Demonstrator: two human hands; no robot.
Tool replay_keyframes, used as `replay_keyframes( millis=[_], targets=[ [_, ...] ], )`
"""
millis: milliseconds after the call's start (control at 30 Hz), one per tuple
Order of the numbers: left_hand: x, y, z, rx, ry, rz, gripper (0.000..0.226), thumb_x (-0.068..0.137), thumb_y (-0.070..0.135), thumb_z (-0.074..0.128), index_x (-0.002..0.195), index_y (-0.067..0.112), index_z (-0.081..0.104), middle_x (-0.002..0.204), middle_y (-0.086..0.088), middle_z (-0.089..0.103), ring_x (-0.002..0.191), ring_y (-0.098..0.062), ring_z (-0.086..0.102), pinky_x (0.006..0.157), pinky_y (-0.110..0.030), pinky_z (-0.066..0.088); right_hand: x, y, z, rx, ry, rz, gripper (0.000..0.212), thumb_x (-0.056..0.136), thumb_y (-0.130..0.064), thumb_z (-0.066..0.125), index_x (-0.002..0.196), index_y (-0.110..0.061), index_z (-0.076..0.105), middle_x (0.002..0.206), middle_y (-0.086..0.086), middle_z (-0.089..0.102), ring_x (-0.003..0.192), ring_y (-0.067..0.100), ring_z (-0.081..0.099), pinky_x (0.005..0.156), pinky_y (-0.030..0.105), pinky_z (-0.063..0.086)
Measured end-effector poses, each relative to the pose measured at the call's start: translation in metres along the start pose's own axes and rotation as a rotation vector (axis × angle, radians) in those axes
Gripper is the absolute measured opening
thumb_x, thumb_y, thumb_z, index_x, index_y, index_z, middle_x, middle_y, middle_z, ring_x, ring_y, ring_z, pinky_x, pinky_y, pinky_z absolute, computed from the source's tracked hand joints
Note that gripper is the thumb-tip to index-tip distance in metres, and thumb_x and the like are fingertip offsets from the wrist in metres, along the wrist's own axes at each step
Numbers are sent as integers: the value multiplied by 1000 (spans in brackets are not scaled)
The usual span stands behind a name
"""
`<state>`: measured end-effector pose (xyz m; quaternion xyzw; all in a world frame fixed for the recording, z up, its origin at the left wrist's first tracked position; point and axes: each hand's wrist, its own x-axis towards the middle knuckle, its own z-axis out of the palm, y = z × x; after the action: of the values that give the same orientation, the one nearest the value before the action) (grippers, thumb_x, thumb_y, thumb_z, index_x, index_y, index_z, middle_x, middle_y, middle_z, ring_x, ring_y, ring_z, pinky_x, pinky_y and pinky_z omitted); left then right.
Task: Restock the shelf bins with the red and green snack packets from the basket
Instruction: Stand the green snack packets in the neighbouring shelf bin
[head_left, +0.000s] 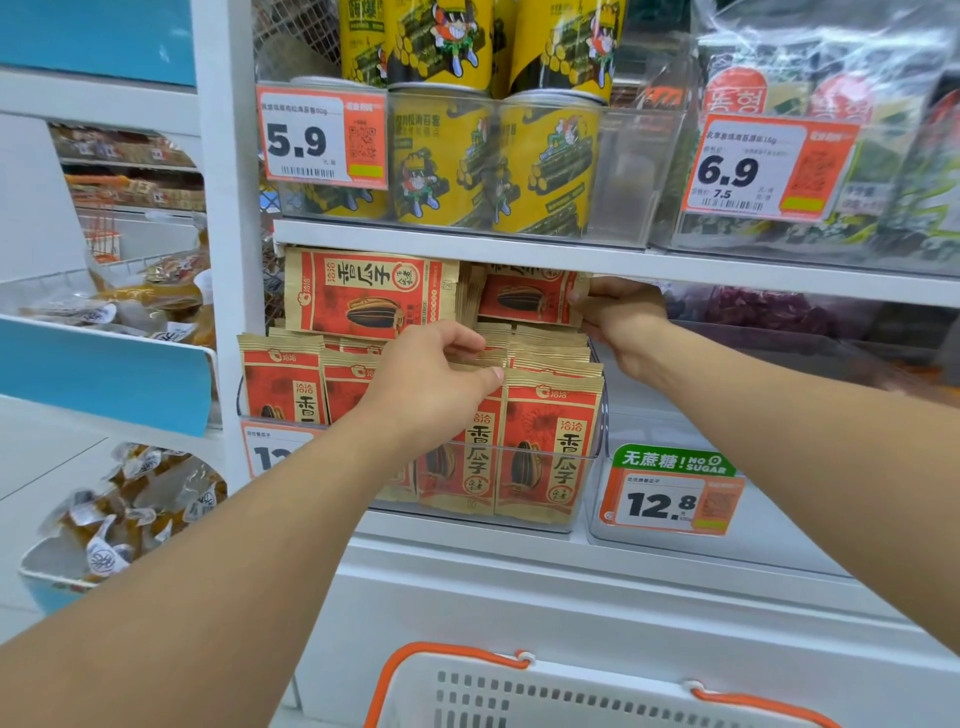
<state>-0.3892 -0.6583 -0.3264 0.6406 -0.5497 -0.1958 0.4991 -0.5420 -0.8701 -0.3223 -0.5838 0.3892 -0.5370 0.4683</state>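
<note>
A clear shelf bin (592, 452) holds upright rows of red and tan sunflower-seed packets (545, 441). My left hand (431, 379) reaches into the bin and its fingers curl over the tops of the packets in the middle rows. My right hand (618, 317) grips the right edge of a red packet (524, 299) held sideways above the back of the bin. Another red packet (363, 296) lies sideways on top of the rows at the left. The white basket (571, 696) with orange handles sits at the bottom edge; its inside is out of sight.
To the right stands a clear bin (649, 431) with a 12.8 tag (670, 499) and no packets visible inside. The shelf above carries yellow cans (441, 156) and seaweed packs (883, 130). At the left are a white upright post (228, 260) and bins of wrapped snacks (135, 499).
</note>
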Motion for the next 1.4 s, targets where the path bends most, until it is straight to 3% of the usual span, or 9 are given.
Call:
replay_keyframes(
  millis=[333, 500, 667, 733, 833, 933, 1067, 1233, 1400],
  targets=[
    [-1, 2, -1, -10, -3, -2, 29, 87, 27, 75, 114, 24, 65, 105, 7, 64, 90, -16, 67, 62, -23, 49, -13, -4, -7, 10, -69, -3, 15, 92, 2, 64, 94, -11, 72, 100, 12, 74, 87, 21, 70, 79, 25, 60],
    [-3, 2, 1, -11, 8, -3, 28, 87, 26, 75, 113, 26, 65, 107, 6, 65, 94, -19, 66, 69, -27, 49, -16, -1, -17, -11, -67, 4, 25, 91, 3, 66, 114, -2, 71, 103, 11, 74, 85, 16, 71, 70, 18, 56],
    [-7, 6, 3, 33, 13, 18, 29, 88, 26, 74, 116, 25, 65, 109, 11, 63, 95, -17, 64, 80, -29, 52, -23, -2, -21, -62, -51, 40, 21, 89, -6, 72, 111, -6, 71, 99, 6, 75, 85, 18, 70, 78, 29, 55],
    [-8, 6, 4, 34, 17, 21, 29, 88, 26, 74, 115, 26, 65, 109, 12, 62, 91, -15, 64, 78, -28, 53, -25, -6, -19, -81, -13, 39, 9, 91, -3, 69, 95, -11, 69, 89, 4, 72, 75, 16, 66, 65, 25, 53],
    [-8, 7, 6, 44, 12, 26, 29, 88, 27, 74, 115, 27, 65, 109, 14, 62, 85, -14, 62, 70, -24, 52, -22, -11, -19, -73, 40, 22, 23, 93, 2, 64, 83, -19, 63, 79, -1, 67, 66, 14, 59, 49, 18, 47],
    [-7, 7, 7, 57, 8, 32, 30, 87, 28, 75, 115, 27, 65, 108, 15, 62, 92, -15, 62, 86, -32, 54, -22, -12, -25, -100, 58, 44, 23, 94, 0, 62, 84, -21, 61, 84, 0, 66, 67, 14, 60, 57, 25, 48],
    [-5, 5, 7, 52, 7, 21, 30, 87, 29, 75, 115, 28, 65, 110, 13, 62, 95, -15, 63, 87, -33, 54, -23, -6, -33, -148, -28, 78, 20, 95, -7, 65, 113, -14, 65, 106, 3, 70, 91, 18, 67, 74, 29, 54],
    [-5, 5, 8, 45, 4, 27, 30, 87, 29, 75, 116, 27, 65, 107, 14, 63, 86, -12, 61, 80, -28, 52, -22, -1, -30, -151, -61, 92, 22, 94, -7, 64, 114, -17, 68, 105, 0, 72, 94, 16, 67, 73, 27, 52],
    [-5, 3, 6, 60, -2, 32, 29, 87, 29, 74, 115, 28, 65, 109, 15, 61, 93, -13, 62, 81, -25, 49, -19, -2, -26, -144, -39, 114, 20, 95, -3, 61, 94, -21, 69, 98, 1, 73, 91, 17, 66, 77, 28, 53]
  ],
)
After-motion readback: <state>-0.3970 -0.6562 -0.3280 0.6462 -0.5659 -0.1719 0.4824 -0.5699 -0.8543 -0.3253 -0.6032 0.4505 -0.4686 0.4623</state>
